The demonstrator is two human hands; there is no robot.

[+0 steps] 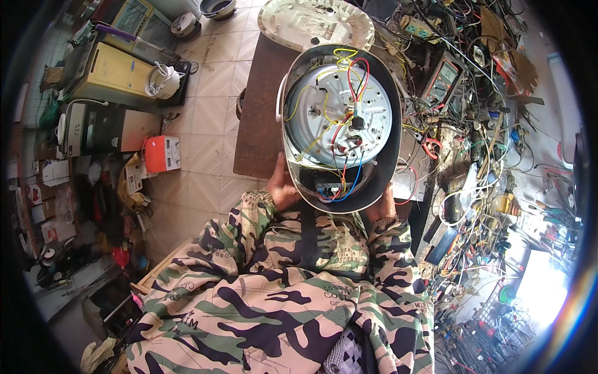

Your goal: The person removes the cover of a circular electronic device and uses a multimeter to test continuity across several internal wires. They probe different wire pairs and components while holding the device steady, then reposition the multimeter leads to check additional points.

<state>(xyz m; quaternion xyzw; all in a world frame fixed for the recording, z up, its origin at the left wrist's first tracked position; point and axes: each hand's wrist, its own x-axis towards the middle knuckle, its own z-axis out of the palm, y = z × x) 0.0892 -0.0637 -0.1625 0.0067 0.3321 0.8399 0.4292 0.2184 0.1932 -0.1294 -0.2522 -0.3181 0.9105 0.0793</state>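
An opened rice cooker (pixel 341 112) is turned so that its underside faces me, with its bottom cover off. Inside are a round silver metal plate (pixel 305 93) and red, yellow and blue wires. My left hand (pixel 283 187) grips the near left side of the housing. On the near right side, my right hand (pixel 381 204) holds the rim, its fingers mostly hidden behind the housing. An off-white oval bottom cover (pixel 296 25) lies beyond the cooker, inner side up.
Under the cooker is a brown tabletop (pixel 258 124). Tangled wires and parts crowd the right side, with a multimeter (pixel 443 78) and red-handled pliers (pixel 431 148) among them. To the left, an orange-red box device (pixel 162 154) stands near a yellow cabinet (pixel 115 71) by the tiled floor (pixel 208 118).
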